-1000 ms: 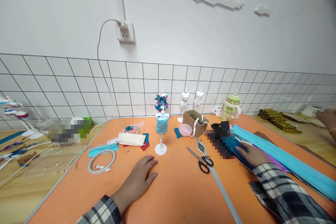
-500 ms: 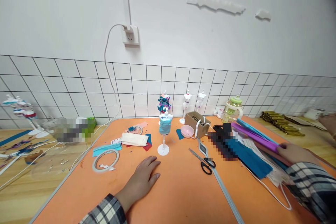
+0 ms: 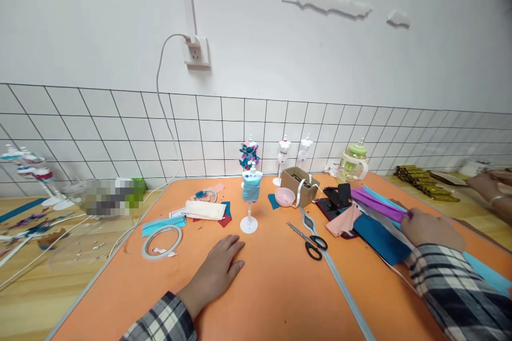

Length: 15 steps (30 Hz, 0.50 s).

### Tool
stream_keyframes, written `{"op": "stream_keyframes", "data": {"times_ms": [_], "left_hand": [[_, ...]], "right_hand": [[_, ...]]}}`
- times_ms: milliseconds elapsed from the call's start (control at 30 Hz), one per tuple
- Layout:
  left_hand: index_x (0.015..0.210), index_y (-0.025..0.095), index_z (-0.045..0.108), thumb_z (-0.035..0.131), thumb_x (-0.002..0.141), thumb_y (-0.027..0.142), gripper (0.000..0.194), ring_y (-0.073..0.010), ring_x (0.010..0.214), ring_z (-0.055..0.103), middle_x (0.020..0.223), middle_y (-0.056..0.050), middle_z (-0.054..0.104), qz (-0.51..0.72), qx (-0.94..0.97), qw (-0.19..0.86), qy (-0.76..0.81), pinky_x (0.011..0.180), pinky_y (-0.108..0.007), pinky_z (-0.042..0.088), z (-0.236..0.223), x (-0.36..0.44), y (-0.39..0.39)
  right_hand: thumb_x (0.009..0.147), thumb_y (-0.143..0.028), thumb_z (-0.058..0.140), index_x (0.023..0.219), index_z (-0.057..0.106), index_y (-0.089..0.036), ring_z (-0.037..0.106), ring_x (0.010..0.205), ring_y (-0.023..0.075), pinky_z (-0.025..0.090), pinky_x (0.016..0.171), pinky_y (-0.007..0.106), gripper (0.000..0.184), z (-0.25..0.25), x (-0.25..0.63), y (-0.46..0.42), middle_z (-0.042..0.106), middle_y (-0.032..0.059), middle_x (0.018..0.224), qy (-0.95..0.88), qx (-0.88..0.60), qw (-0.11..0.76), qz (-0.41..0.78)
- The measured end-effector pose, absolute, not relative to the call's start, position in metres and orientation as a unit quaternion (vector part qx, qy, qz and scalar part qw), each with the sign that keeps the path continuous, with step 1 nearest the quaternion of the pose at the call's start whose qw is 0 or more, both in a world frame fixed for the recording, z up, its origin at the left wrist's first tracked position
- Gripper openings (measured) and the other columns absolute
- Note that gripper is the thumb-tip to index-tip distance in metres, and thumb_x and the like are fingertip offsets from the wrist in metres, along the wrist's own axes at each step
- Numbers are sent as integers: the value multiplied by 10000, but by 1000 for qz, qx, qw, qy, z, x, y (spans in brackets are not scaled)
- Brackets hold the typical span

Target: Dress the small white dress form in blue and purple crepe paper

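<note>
My left hand (image 3: 218,264) lies palm down on the orange mat (image 3: 272,298), its fingers stretched out, holding nothing. Just beyond it stands a small white dress-form mannequin (image 3: 251,189) wrapped in light blue cloth. Over the fabric pile at the right, my right hand (image 3: 432,230) is closed on the end of a purple cloth strip (image 3: 378,205); its fingertips are partly hidden. Under and beside that hand lie a dark blue cloth (image 3: 380,237) and a light blue strip (image 3: 486,272). A salmon-pink cloth piece (image 3: 344,221) rests left of them.
Black-handled scissors (image 3: 310,240) lie mid-mat, near a pink bowl (image 3: 285,197) and a cardboard box (image 3: 300,186). A tape roll (image 3: 162,242) and folded white cloth (image 3: 205,210) are on the left. Another person's hands (image 3: 486,189) show at far right.
My right hand has moved left and nearer the mat's middle over the fabrics, with the purple strip shifting and bunching. My left hand and the wrapped mannequin stay put.
</note>
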<state>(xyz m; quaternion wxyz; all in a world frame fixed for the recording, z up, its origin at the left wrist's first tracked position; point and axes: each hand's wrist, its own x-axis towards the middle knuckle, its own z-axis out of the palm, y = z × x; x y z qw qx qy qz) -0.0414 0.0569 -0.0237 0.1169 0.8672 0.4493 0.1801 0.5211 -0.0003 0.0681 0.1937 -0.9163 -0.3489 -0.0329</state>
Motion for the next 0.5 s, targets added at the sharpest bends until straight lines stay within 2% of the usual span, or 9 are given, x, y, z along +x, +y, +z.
{"op": "stream_keyframes", "data": {"times_ms": [100,167,233,300,333,367,433,467,500], "left_hand": [[1337,237,609,534,948,394,426,-340,1353,504,1450,-122,565,188,867,117,445,1106,-558,448,-22,-42,57],[1304,234,632,528,952,395,401,-340,1337,519,1429,-127,580,199,867,118,442,1098,-551,459,-19,-40,56],[1272,242,649,501,971,405,373,-320,1327,530,1403,-119,600,209,869,120,432,1099,-519,468,-15,-38,53],[1262,262,651,470,991,417,361,-289,1325,531,1388,-99,611,212,875,126,417,1105,-477,471,-11,-34,49],[1266,272,647,463,995,422,361,-277,1325,530,1385,-89,613,210,878,131,410,1107,-463,472,-10,-32,47],[1268,279,646,466,994,427,359,-271,1320,533,1383,-82,614,206,881,135,403,1106,-455,474,-9,-30,44],[1258,282,654,487,984,426,351,-275,1308,541,1379,-82,614,197,886,143,394,1098,-459,481,-8,-27,40],[1251,279,659,499,978,424,348,-281,1304,543,1377,-86,614,194,887,147,392,1094,-463,485,-8,-26,39],[1245,273,663,507,973,420,346,-287,1302,544,1377,-92,613,191,888,150,391,1089,-468,488,-8,-25,38]], "right_hand": [[915,-464,359,1176,612,-123,596,1105,504,457,883,647,498,80,511,-5,659,281,1038,-305,-917,257,-16],[920,-486,367,1191,586,-144,648,1019,438,501,882,581,488,77,497,-10,677,210,905,-296,-897,328,6],[928,-495,350,1223,532,-163,688,851,346,565,809,495,480,66,477,-16,658,123,766,-282,-866,412,34],[950,-530,267,1249,474,-206,668,698,273,599,704,441,487,51,458,-24,631,61,747,-288,-829,476,62],[926,-558,337,1239,470,-218,644,643,257,602,675,442,480,46,452,-27,617,46,742,-282,-775,558,90],[916,-572,358,1239,462,-224,626,606,245,603,659,449,487,42,449,-30,618,43,753,-273,-751,595,89],[905,-570,376,1230,485,-209,636,631,269,593,680,488,498,39,455,-33,629,78,770,-257,-777,573,37],[904,-579,375,1207,521,-205,664,702,308,583,711,507,503,38,464,-33,636,110,778,-255,-829,498,-7],[897,-596,384,1172,560,-199,673,805,379,551,755,573,514,38,477,-34,643,167,821,-241,-851,466,-31]]}}
